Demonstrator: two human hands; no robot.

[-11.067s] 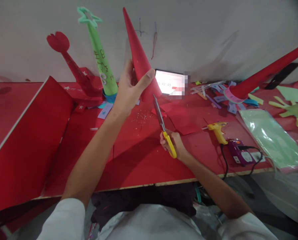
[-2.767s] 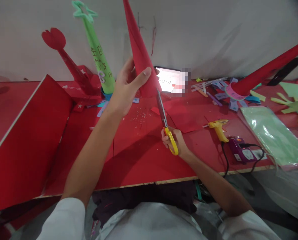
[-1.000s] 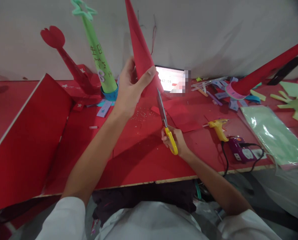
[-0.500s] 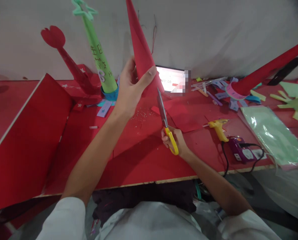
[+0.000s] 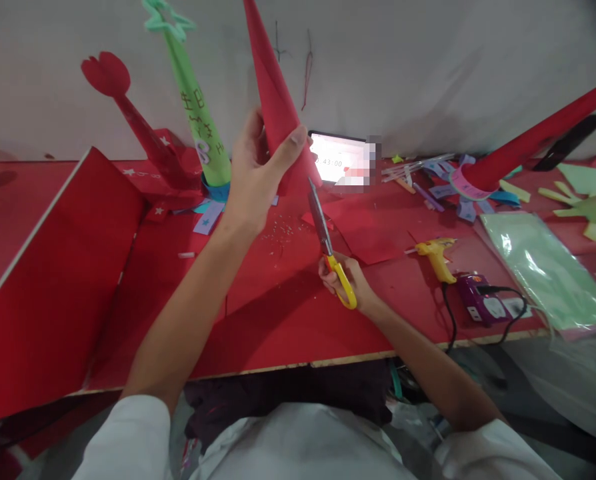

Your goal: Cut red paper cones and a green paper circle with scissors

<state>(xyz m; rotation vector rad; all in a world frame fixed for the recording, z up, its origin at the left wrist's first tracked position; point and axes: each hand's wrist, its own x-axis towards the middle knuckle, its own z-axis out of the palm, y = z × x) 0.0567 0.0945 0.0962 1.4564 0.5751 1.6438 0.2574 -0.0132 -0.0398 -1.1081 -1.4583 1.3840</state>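
My left hand (image 5: 261, 170) is wrapped round a tall red paper cone (image 5: 277, 93), thumb across its front, holding it up off the table with its point upward. In my right hand (image 5: 348, 277) is a pair of scissors (image 5: 339, 280) with yellow handles. Their blades point up and away, with the tips at the cone's lower edge; whether they cut into the paper I cannot tell. Beneath the hands, a sheet of red paper (image 5: 373, 230) lies on the red table (image 5: 273, 333).
At the left stand a green paper cone (image 5: 203, 127) and a red board (image 5: 53, 287). A lit screen (image 5: 333, 157) leans at the wall. Toward the right are a yellow glue gun (image 5: 437, 259), a purple corded box (image 5: 481, 300), a plastic-wrapped green pack (image 5: 548, 267) and another red cone (image 5: 538, 137).
The red cone and my left hand have shifted slightly to the left. The scissors have moved a little left along with them, their tips staying by the cone's lower edge.
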